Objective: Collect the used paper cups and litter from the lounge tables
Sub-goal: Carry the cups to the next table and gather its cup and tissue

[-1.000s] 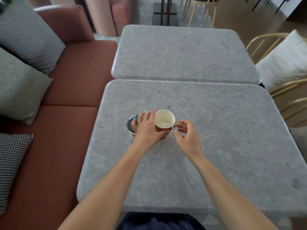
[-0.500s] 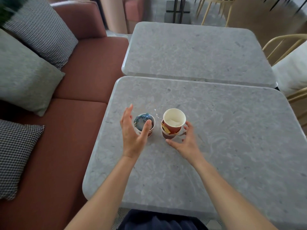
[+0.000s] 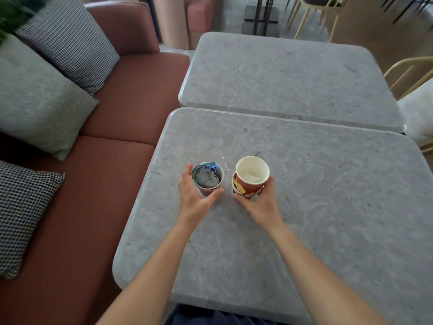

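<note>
Where both hovered loose before, the left hand point(image 3: 195, 198) now clasps the litter-stuffed cup point(image 3: 208, 180) and the right hand point(image 3: 262, 202) the stacked cups point(image 3: 251, 175) beside it, seemingly ready to lift.

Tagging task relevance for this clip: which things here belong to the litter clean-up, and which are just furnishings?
Job: wrapper-stuffed cup, stacked cups, left hand, right hand, near table.
Bystanders: far table, sofa, cushions, chairs.

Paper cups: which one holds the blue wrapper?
The left cup, by the left hand. The right cup holds white paper and is stacked on another.
</note>
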Motion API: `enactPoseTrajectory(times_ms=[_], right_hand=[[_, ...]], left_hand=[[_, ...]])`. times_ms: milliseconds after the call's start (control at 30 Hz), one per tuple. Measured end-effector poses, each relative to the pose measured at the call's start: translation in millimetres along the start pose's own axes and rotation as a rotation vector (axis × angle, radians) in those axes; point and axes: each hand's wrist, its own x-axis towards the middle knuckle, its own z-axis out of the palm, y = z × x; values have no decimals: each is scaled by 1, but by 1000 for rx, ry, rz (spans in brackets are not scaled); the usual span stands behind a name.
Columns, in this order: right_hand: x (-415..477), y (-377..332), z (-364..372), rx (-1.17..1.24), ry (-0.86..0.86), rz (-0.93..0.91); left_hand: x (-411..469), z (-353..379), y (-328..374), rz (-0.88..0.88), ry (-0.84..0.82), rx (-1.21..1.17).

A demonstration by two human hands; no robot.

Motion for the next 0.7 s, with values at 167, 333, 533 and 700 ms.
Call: enactPoseTrajectory(times_ms=[167, 333, 533, 700], right_hand=[[3, 1, 1, -1, 12, -19], [1, -3, -3, 2, 26, -5], [-8, -21, -19, -13, 47, -3], [-23, -34, -36, -59, 127, 15]], left_hand=[[13, 11, -7, -2, -17, -56], [15, 12, 0, 23, 23, -40], [3, 8, 22, 26, 14, -7], [-4, 7, 41, 67, 2, 78]])
